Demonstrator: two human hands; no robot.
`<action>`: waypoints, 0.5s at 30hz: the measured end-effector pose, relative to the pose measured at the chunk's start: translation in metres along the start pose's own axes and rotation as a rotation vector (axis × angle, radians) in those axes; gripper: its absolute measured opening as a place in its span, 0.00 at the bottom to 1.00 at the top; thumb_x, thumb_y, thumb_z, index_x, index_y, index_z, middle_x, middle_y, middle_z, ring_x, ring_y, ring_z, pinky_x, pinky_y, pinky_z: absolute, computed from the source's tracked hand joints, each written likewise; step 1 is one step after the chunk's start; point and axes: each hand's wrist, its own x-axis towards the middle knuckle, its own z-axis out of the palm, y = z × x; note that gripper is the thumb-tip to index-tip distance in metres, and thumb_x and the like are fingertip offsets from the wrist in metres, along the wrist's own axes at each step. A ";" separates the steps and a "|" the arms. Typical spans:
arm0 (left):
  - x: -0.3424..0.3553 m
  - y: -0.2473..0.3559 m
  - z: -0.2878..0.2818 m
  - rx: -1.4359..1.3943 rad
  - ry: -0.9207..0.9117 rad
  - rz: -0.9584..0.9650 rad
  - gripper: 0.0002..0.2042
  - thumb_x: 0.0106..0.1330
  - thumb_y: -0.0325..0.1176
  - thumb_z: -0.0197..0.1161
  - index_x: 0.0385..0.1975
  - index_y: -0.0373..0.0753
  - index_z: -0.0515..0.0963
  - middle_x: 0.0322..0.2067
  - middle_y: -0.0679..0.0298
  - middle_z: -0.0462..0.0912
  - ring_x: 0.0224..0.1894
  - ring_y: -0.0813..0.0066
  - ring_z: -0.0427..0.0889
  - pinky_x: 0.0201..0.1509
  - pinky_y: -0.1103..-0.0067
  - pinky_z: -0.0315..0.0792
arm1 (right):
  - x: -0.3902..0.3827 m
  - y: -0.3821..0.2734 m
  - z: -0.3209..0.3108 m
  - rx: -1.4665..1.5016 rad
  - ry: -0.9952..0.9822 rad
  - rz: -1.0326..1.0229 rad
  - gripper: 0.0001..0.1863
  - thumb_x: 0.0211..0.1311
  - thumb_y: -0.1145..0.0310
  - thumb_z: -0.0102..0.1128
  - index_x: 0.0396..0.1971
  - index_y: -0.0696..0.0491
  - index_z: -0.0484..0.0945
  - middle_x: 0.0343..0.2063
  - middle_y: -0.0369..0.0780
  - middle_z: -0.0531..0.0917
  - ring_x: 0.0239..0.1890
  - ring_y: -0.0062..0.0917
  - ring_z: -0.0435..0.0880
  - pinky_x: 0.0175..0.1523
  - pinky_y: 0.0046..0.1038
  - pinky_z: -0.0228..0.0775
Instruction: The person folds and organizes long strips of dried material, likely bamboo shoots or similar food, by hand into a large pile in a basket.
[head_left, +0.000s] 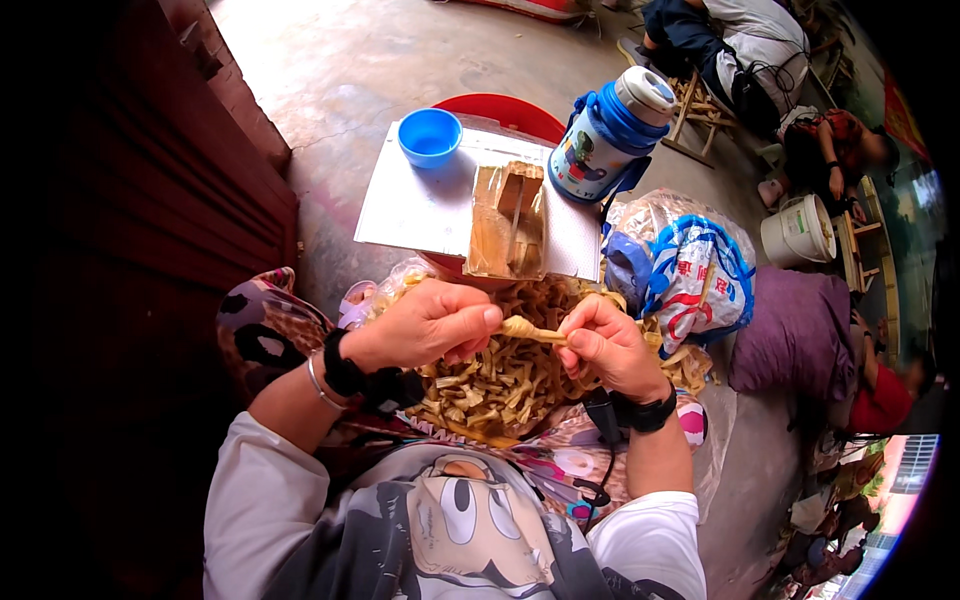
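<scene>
Between my two hands stretches a pale yellow, knotted strip [520, 328], like a dried plant strip or husk. My left hand [430, 322] is closed on its left end, with the knot beside the thumb. The right end sits in a pinch between thumb and fingers of my right hand [610, 345]. Right below, a big heap of similar yellowish knotted pieces [490, 385] lies over my lap. Just beyond my hands, a wooden block tool with a slot [508, 222] stands on a white board [400, 215].
A blue cup [430, 138] and a blue-and-white flask [612, 135] stand on the board, above a red round edge [505, 112]. A printed plastic bag [700, 280] lies to the right. Farther right are a white bucket [798, 231] and several seated people. A dark red door [190, 190] stands left.
</scene>
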 end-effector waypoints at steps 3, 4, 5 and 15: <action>0.005 -0.007 -0.007 0.208 0.038 0.002 0.17 0.73 0.39 0.46 0.24 0.34 0.72 0.21 0.67 0.75 0.23 0.81 0.72 0.27 0.83 0.68 | 0.002 0.002 -0.002 -0.111 -0.011 0.029 0.06 0.66 0.69 0.52 0.38 0.54 0.69 0.28 0.33 0.77 0.30 0.13 0.73 0.36 0.17 0.67; 0.009 -0.005 -0.016 0.396 0.025 0.043 0.14 0.71 0.40 0.49 0.33 0.33 0.72 0.26 0.65 0.78 0.28 0.78 0.76 0.34 0.81 0.71 | 0.004 0.004 -0.001 -0.161 -0.013 0.022 0.05 0.66 0.69 0.51 0.38 0.54 0.69 0.28 0.33 0.76 0.30 0.13 0.73 0.37 0.17 0.67; 0.008 -0.004 -0.014 0.440 0.028 0.044 0.14 0.70 0.40 0.51 0.35 0.34 0.72 0.26 0.64 0.79 0.29 0.76 0.77 0.34 0.80 0.71 | 0.006 0.006 0.000 -0.210 -0.015 0.016 0.05 0.66 0.70 0.51 0.38 0.54 0.70 0.29 0.32 0.76 0.31 0.12 0.73 0.37 0.16 0.66; 0.008 -0.023 0.002 1.087 -0.016 0.375 0.08 0.56 0.31 0.61 0.35 0.38 0.76 0.28 0.60 0.75 0.33 0.60 0.78 0.35 0.70 0.72 | 0.016 0.031 0.001 0.109 -0.124 0.272 0.26 0.69 0.47 0.41 0.45 0.58 0.72 0.35 0.42 0.81 0.35 0.22 0.79 0.44 0.23 0.71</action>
